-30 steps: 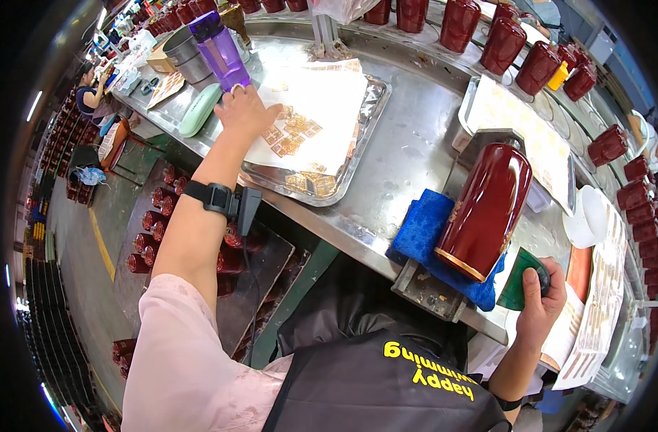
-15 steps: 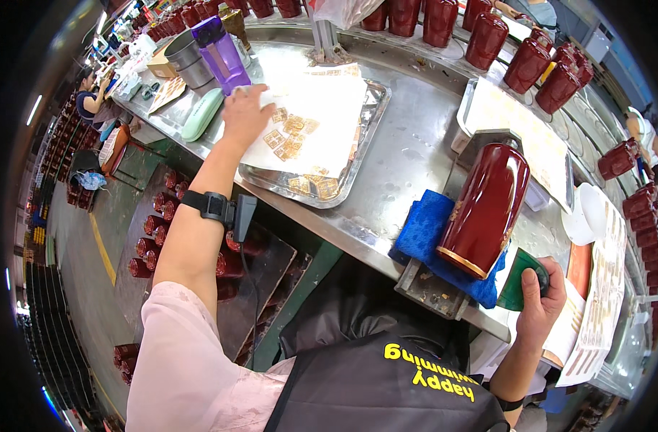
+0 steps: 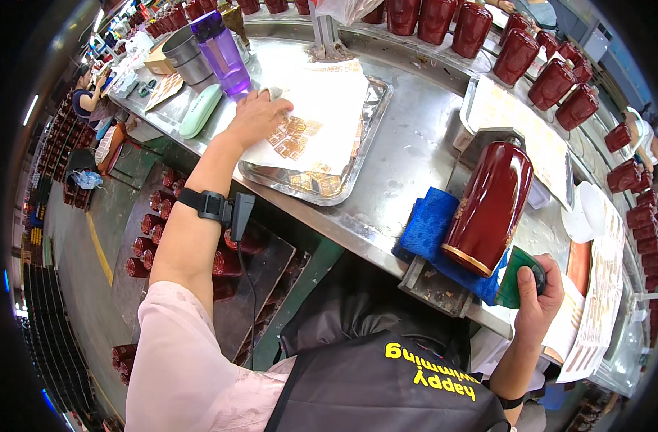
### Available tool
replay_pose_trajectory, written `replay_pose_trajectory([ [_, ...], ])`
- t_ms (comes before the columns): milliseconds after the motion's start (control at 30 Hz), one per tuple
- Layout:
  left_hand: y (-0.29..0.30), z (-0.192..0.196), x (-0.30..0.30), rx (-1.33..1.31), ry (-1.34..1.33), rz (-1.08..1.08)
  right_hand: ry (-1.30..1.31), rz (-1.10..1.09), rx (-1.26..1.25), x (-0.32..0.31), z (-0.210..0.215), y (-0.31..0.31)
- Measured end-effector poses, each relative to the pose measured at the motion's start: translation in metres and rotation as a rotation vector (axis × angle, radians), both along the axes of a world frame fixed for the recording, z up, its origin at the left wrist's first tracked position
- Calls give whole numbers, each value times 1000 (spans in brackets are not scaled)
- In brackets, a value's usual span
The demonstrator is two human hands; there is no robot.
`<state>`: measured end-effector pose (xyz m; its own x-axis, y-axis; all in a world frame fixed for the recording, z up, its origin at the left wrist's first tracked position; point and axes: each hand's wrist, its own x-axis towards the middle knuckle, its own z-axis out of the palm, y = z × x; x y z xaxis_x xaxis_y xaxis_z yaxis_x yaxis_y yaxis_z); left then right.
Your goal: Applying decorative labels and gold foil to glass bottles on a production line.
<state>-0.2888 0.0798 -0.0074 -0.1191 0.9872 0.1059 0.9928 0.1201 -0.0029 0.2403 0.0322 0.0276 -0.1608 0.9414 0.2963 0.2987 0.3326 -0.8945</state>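
Note:
My left hand (image 3: 260, 117) lies with its fingers stretched over a white sheet (image 3: 336, 101) on a metal tray (image 3: 347, 191). Small gold-patterned decals (image 3: 294, 137) are clustered on the sheet beside the fingers; whether a fingertip touches one is hidden. In my right hand (image 3: 541, 295) is a green scraper (image 3: 512, 277) with a dark grip edge. Its blade is close to the base of a glossy dark red bottle (image 3: 489, 205), which lies tilted on a stand (image 3: 433, 288) with a blue cloth (image 3: 429, 227) under it.
A purple drinking bottle (image 3: 224, 57), a pale green case (image 3: 200, 111) and a metal pot (image 3: 188, 57) stand left of the tray. Another tray (image 3: 516, 119) with decal sheets sits right. Red bottles (image 3: 473, 30) line the far conveyor. A white round container (image 3: 584, 212) is at right.
My left hand has moved right over the sheet, covering part of the decals. Red bottles along the far conveyor have shifted. My right hand with the scraper stays almost in place.

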Motion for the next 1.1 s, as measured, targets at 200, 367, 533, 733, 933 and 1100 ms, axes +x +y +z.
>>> replay_pose_trajectory([
  [200,1,7,10,11,78,-37,-23,18,27,-2,-2,1],
  [367,3,5,8,24,132,-73,-36,20,25,-3,-1,0],
  [533,1,7,8,84,196,-151,-39,17,36,-2,-1,0],
  [733,-3,31,29,150,118,-227,-25,29,-28,-2,6,-1],
  [933,-4,67,61,176,-9,-307,-41,154,166,-28,31,9],
  [1100,-20,97,100,213,-190,-427,-143,393,428,-52,57,20],
])
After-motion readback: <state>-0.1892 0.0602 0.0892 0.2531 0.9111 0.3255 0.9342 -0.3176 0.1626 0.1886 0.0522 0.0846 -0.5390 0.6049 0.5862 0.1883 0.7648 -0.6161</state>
